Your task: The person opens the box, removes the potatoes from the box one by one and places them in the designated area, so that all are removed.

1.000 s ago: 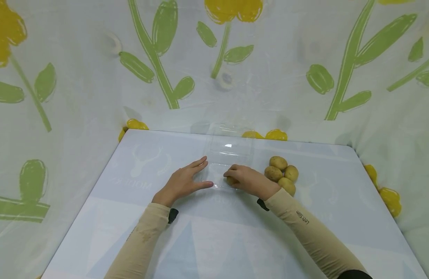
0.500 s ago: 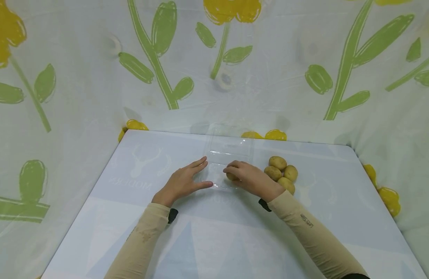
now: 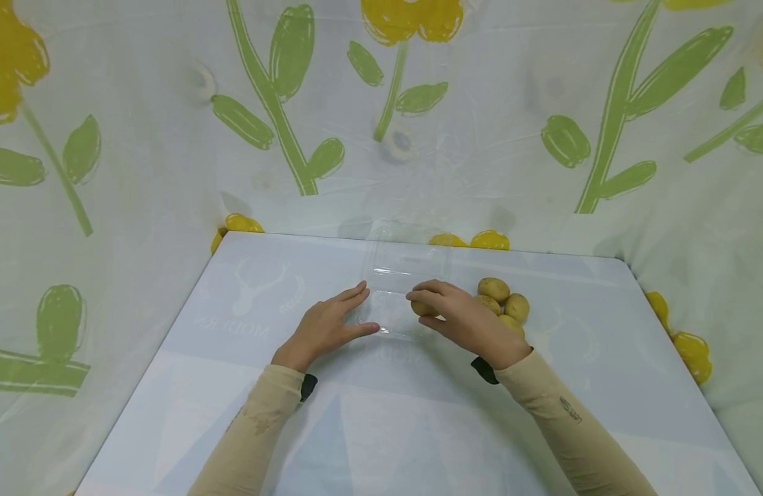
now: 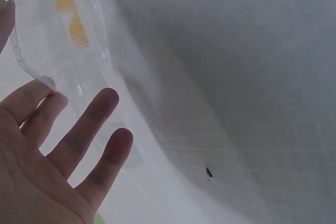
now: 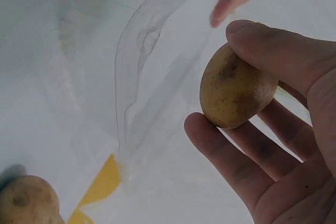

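Between the fingers and thumb of my right hand (image 3: 468, 318) is a small brown-yellow potato (image 3: 423, 308), which the right wrist view shows gripped at the fingertips. It hangs over the right part of a clear plastic clamshell box (image 3: 390, 310), whose lid (image 3: 409, 258) lies folded back toward the wall. My left hand (image 3: 324, 325) rests at the box's left side, fingers extended and thumb apart near the front edge. In the left wrist view, the fingers (image 4: 86, 132) are nearly straight, some of them right at the box's rim.
Several more potatoes (image 3: 494, 289) lie clustered on the table to the right of the box, partly behind my right hand. The white and pale-blue table (image 3: 357, 427) ends at a wall sheet (image 3: 481, 165) printed with yellow flowers and green leaves.
My right hand, with the potato, has moved up and to the right from the middle of the box. The left hand has stayed in place at the box's side.
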The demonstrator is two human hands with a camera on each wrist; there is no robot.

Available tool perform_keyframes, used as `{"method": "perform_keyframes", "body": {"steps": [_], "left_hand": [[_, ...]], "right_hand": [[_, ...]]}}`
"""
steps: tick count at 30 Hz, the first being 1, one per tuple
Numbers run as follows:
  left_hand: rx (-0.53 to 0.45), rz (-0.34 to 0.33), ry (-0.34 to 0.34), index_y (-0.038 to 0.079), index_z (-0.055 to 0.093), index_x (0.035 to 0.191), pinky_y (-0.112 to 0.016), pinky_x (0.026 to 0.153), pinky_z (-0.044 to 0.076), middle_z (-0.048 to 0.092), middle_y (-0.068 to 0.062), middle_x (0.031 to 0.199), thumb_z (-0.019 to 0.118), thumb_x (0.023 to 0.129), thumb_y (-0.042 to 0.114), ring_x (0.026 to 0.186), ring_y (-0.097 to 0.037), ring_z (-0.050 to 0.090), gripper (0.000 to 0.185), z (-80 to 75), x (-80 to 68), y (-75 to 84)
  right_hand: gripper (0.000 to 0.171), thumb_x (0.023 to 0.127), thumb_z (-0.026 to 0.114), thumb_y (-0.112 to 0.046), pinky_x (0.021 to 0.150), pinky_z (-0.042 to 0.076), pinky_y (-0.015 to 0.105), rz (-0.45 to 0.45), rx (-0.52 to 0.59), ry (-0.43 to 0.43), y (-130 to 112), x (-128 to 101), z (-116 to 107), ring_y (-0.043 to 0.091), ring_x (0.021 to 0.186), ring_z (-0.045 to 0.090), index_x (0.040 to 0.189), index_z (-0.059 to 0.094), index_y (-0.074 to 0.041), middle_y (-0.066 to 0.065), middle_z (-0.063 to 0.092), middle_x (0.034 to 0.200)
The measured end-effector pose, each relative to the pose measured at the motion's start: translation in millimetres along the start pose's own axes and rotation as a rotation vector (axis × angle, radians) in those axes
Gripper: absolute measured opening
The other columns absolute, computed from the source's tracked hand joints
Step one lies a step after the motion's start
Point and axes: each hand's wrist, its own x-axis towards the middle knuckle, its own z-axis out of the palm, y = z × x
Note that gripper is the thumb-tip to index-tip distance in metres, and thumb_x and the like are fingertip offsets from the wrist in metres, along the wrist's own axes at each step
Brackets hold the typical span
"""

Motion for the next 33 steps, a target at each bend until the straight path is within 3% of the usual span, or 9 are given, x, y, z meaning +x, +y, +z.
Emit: {"method": "perform_keyframes", "body": {"steps": [13,20,24,27,30,33], "left_hand": [[0.015,-0.003,0.021,0.017,0.045,0.154,-0.048,0.102,0.049,0.038,0.004,0.16,0.066,0.088,0.066,0.138,-0.025,0.049,0.084,5.3,-2.8,0.2],[0.017,0.017,0.038,0.014,0.047,0.153,-0.048,0.1,0.051,0.039,0.003,0.16,0.066,0.089,0.065,0.137,-0.026,0.05,0.084,5.0,-3.2,-0.9],[0.011,0.017,0.036,0.014,0.047,0.153,-0.048,0.101,0.05,0.039,0.003,0.16,0.066,0.089,0.065,0.137,-0.026,0.05,0.084,4.1,-3.5,-0.5],[0.007,0.013,0.032,0.015,0.047,0.153,-0.048,0.102,0.049,0.039,0.003,0.16,0.066,0.089,0.065,0.138,-0.025,0.049,0.084,4.0,-3.3,-0.2],[0.003,0.013,0.03,0.014,0.047,0.153,-0.048,0.102,0.049,0.039,0.003,0.16,0.066,0.089,0.064,0.139,-0.025,0.048,0.084,3.7,-3.2,0.0],[0.008,0.015,0.032,0.014,0.047,0.153,-0.048,0.101,0.05,0.039,0.003,0.16,0.066,0.089,0.065,0.139,-0.025,0.048,0.084,3.7,-3.2,0.0]], "right_hand": [[0.048,0.08,0.087,-0.007,0.082,0.059,0.03,0.008,0.007,0.131,5,-33,-12,0.019,0.105,0.068,0.124,0.068,-0.008,0.007,0.065,0.126],[0.056,0.08,0.087,-0.007,0.086,0.057,0.032,0.112,0.028,0.16,14,-54,-20,0.017,0.11,0.064,0.131,0.063,-0.011,0.002,0.064,0.128],[0.055,0.078,0.088,-0.006,0.087,0.054,0.024,0.12,0.027,0.185,20,-63,-21,0.014,0.107,0.064,0.127,0.064,-0.01,0.001,0.065,0.125],[0.053,0.074,0.09,-0.002,0.085,0.054,0.027,0.087,0.001,0.229,24,-70,-22,0.016,0.102,0.065,0.121,0.067,-0.007,0.001,0.066,0.121],[0.053,0.071,0.091,-0.001,0.081,0.056,0.038,0.11,-0.01,0.25,26,-77,-22,0.019,0.101,0.063,0.118,0.069,-0.009,0.001,0.067,0.119],[0.053,0.071,0.091,-0.001,0.081,0.057,0.036,0.147,-0.001,0.247,28,-85,-23,0.02,0.105,0.06,0.119,0.071,-0.011,0.001,0.065,0.121]]}}
